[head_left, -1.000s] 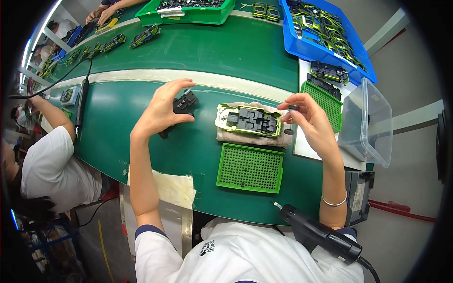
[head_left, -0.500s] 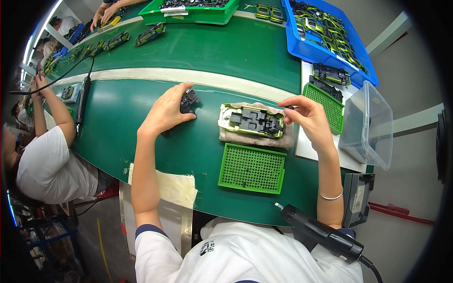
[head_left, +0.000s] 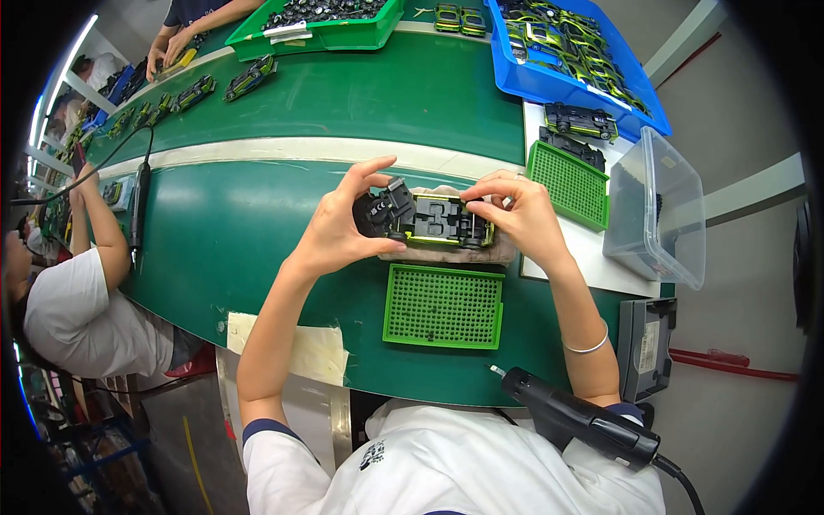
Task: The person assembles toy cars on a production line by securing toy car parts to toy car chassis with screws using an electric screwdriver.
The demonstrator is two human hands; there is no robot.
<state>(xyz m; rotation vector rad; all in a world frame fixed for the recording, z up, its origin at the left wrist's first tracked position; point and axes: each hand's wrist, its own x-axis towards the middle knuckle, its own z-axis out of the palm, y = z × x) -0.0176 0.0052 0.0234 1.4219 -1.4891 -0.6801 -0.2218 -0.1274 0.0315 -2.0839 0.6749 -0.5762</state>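
A toy car body (head_left: 439,221), yellow-green with black inner parts, lies underside up on a folded beige cloth (head_left: 468,255). My left hand (head_left: 343,225) grips a black plastic car chassis (head_left: 395,204) between thumb and fingers, tilted over the car's left end. A black wheel shows near the thumb tip. My right hand (head_left: 519,215) has thumb and forefinger pinched together at the car's right end; whatever they hold is hidden. Just nearer to me lies a green perforated tray (head_left: 444,305) with a few tiny dark pieces in it.
A black electric screwdriver (head_left: 584,421) lies at the front right; another screwdriver (head_left: 140,206) hangs at left. Beyond stand a green bin (head_left: 318,36) of wheels and a blue bin (head_left: 558,96) of car bodies. A clear box (head_left: 657,210) and second green tray (head_left: 566,184) sit right. Co-workers are at left.
My left hand has carried the black chassis right, onto the car's left end. My right hand has moved left, bringing its pinched fingertips to the car's right end.
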